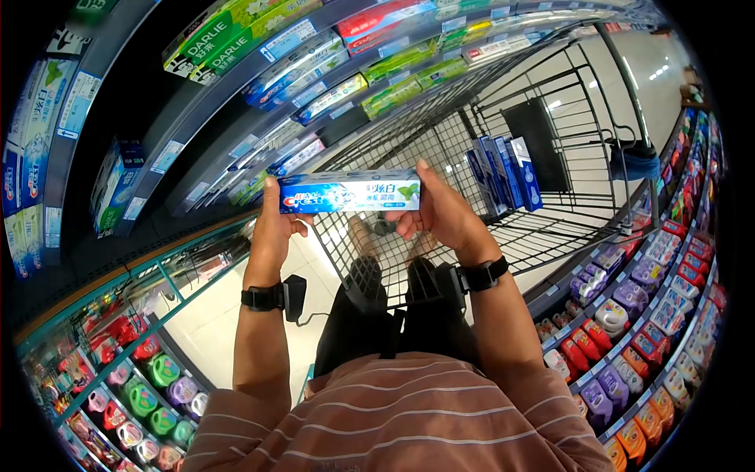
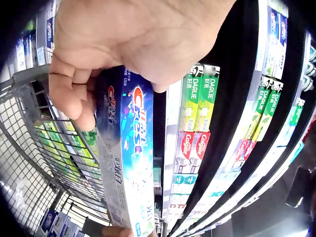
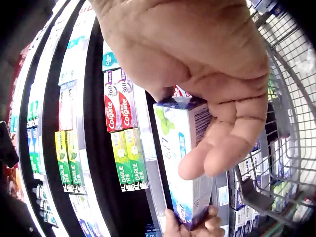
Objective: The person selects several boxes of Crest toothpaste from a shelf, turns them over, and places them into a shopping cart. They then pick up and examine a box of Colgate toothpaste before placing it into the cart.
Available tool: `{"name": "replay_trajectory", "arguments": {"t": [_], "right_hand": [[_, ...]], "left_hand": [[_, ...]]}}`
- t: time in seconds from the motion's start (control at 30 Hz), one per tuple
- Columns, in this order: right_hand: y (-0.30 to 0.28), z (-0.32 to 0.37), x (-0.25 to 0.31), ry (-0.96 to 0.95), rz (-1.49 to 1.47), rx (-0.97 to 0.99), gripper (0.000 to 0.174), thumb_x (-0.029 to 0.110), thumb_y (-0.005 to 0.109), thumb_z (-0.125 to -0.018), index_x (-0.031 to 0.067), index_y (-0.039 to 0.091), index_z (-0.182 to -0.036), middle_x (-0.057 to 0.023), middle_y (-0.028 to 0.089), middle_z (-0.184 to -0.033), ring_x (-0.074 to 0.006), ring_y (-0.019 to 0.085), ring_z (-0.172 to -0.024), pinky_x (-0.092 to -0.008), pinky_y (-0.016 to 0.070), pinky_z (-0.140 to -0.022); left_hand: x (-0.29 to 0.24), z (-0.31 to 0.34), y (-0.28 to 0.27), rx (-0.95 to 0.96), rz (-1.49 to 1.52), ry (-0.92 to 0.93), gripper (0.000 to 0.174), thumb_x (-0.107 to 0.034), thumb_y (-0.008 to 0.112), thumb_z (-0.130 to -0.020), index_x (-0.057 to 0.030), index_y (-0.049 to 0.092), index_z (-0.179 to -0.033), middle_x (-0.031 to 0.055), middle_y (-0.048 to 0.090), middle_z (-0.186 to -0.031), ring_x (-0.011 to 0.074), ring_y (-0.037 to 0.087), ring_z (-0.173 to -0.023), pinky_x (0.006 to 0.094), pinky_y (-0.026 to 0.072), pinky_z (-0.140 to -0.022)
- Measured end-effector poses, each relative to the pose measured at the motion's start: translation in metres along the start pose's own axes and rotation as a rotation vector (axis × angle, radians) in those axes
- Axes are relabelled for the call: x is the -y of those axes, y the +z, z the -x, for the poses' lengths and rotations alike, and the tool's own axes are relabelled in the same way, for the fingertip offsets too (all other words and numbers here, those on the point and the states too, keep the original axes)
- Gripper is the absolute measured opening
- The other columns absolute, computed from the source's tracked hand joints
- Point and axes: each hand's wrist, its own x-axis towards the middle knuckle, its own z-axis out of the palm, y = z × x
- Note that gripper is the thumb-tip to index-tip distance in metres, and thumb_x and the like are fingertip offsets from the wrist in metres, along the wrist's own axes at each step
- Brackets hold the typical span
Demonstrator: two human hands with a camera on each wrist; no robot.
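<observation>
A blue and white Crest toothpaste box [image 1: 350, 193] is held level between both hands in the head view, over the near end of the cart. My left hand [image 1: 274, 224] grips its left end, thumb at the front edge and fingers curled beneath. At the other end my right hand [image 1: 448, 208] holds the box by its corner, near the printed green leaf. The left wrist view shows the Crest lettering on the box [image 2: 136, 133] below the palm. In the right wrist view, fingers [image 3: 219, 148] lie along the barcode side of the box.
A wire shopping cart [image 1: 550, 86] stands in front, with several blue boxes [image 1: 503, 173] inside. Toothpaste shelves [image 1: 299, 47] run along the left, carrying green Darlie boxes [image 1: 236, 39]. Shelves of bottles and pouches [image 1: 629, 315] line the right; more bottles [image 1: 149, 401] stand at lower left.
</observation>
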Motion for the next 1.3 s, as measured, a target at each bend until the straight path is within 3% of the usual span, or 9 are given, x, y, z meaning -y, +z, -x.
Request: {"name": "replay_trajectory", "arguments": {"t": [0.1, 0.2, 0.5, 0.67, 0.77, 0.87, 0.93, 1.13, 1.3], "right_hand": [[0.004, 0.003, 0.001, 0.044, 0.024, 0.054, 0.07, 0.06, 0.029, -0.106, -0.002, 0.058, -0.117, -0.0186, 0.072, -0.087, -0.0209, 0.069, -0.062, -0.0307, 0.0576, -0.057], [0.009, 0.005, 0.002, 0.061, 0.066, 0.081, 0.07, 0.06, 0.028, -0.107, -0.0029, 0.058, -0.118, -0.0195, 0.071, -0.088, -0.0213, 0.07, -0.062, -0.0313, 0.0577, -0.056], [0.002, 0.001, -0.005, 0.047, 0.04, -0.018, 0.062, 0.055, 0.035, -0.106, -0.0017, 0.06, -0.117, -0.0143, 0.071, -0.086, -0.0204, 0.068, -0.064, -0.032, 0.0577, -0.056], [-0.029, -0.007, -0.015, 0.086, -0.077, -0.058, 0.056, 0.046, 0.037, -0.106, -0.004, 0.056, -0.12, -0.0184, 0.072, -0.092, -0.0219, 0.071, -0.066, -0.0364, 0.0617, -0.058], [-0.03, -0.002, -0.019, 0.034, -0.179, -0.088, 0.052, 0.042, 0.039, -0.106, -0.0054, 0.053, -0.122, -0.0184, 0.071, -0.094, -0.0222, 0.071, -0.067, -0.0366, 0.0621, -0.058], [-0.027, 0.0, -0.025, 0.004, -0.26, -0.049, 0.045, 0.037, 0.045, -0.106, -0.0044, 0.051, -0.123, -0.0182, 0.07, -0.098, -0.0228, 0.072, -0.073, -0.0361, 0.0628, -0.064], [-0.034, -0.006, -0.034, -0.017, -0.323, 0.048, 0.045, 0.039, 0.047, -0.106, -0.002, 0.051, -0.125, -0.0173, 0.07, -0.099, -0.023, 0.072, -0.076, -0.0355, 0.0628, -0.069], [-0.026, -0.013, -0.047, -0.007, -0.39, 0.042, 0.048, 0.044, 0.048, -0.106, 0.0017, 0.053, -0.128, -0.0137, 0.07, -0.104, -0.0224, 0.071, -0.079, -0.0344, 0.0615, -0.073], [-0.026, -0.025, -0.053, 0.018, -0.36, 0.069, 0.049, 0.046, 0.042, -0.107, 0.0039, 0.054, -0.127, -0.0112, 0.07, -0.102, -0.0193, 0.069, -0.078, -0.0332, 0.0599, -0.073]], "left_hand": [[0.01, -0.007, -0.015, 0.074, 0.019, -0.012, 0.068, -0.07, 0.036, -0.1, -0.007, 0.062, -0.096, 0.0031, 0.061, -0.069, 0.0121, 0.059, -0.058, 0.0248, 0.044, -0.05], [0.009, -0.008, -0.014, 0.08, 0.027, -0.043, 0.072, -0.072, 0.031, -0.1, -0.0077, 0.062, -0.09, 0.0022, 0.059, -0.066, 0.011, 0.054, -0.057, 0.0261, 0.0444, -0.052], [0.018, -0.009, -0.019, 0.064, 0.04, -0.041, 0.07, -0.07, 0.034, -0.101, -0.0065, 0.064, -0.092, 0.0046, 0.062, -0.069, 0.0127, 0.058, -0.059, 0.026, 0.0452, -0.053], [-0.002, 0.01, -0.008, 0.107, -0.057, 0.021, 0.062, -0.061, 0.04, -0.104, -0.0038, 0.064, -0.102, 0.0055, 0.066, -0.082, 0.0135, 0.062, -0.067, 0.0257, 0.0475, -0.059], [-0.015, 0.023, 0.007, 0.149, -0.099, 0.199, 0.058, -0.057, 0.041, -0.106, -0.003, 0.061, -0.113, 0.0054, 0.066, -0.091, 0.0133, 0.062, -0.076, 0.0273, 0.0484, -0.064], [-0.026, 0.044, 0.025, 0.29, -0.052, 0.324, 0.037, -0.021, 0.065, -0.098, -0.0024, 0.053, -0.128, 0.0045, 0.064, -0.105, 0.0111, 0.061, -0.089, 0.0258, 0.0508, -0.079], [-0.033, 0.058, 0.048, 0.287, 0.001, 0.333, 0.05, -0.001, 0.075, -0.089, -0.0021, 0.049, -0.131, 0.0046, 0.063, -0.112, 0.0103, 0.061, -0.104, 0.0268, 0.0505, -0.093], [-0.038, 0.066, 0.072, 0.318, -0.358, 0.615, 0.055, -0.003, 0.081, -0.084, -0.0026, 0.051, -0.13, 0.0058, 0.056, -0.12, 0.0137, 0.059, -0.11, 0.0286, 0.052, -0.092], [-0.052, 0.076, 0.08, 0.29, -0.415, 0.605, 0.059, -0.007, 0.083, -0.081, -0.0027, 0.052, -0.131, 0.0076, 0.055, -0.123, 0.0142, 0.059, -0.106, 0.0289, 0.0526, -0.086]]}}
